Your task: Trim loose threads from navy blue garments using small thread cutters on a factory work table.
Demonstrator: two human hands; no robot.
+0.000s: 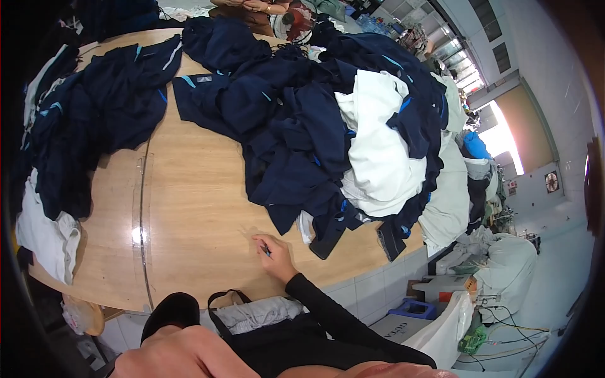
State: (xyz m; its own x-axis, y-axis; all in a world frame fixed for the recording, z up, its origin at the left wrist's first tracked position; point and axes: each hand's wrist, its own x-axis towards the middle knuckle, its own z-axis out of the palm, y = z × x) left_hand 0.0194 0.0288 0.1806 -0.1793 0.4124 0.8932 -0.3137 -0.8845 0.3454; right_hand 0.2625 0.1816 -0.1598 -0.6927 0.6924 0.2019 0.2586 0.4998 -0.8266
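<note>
My right hand (276, 256) rests at the table's near edge, its fingers curled around a small dark tool (265, 250) with a bit of blue. The tool is mostly hidden, so its exact kind does not show. Very close to the camera at the lower left is my left hand (179, 353), raised, with its fingers out of sight. Beyond my right hand lies a big heap of navy garments (296, 132) with light blue trim. A bundled white garment (381, 148) sits on the heap's right side.
More navy garments (94, 120) and a white one (47, 227) hang over the left part of the wooden table (195, 189). A grey bag (255, 314) is by my lap. At right are pale fabric piles (447, 201), a cardboard box (400, 329) and loose cables. Another person's hands (252, 5) show at the far side.
</note>
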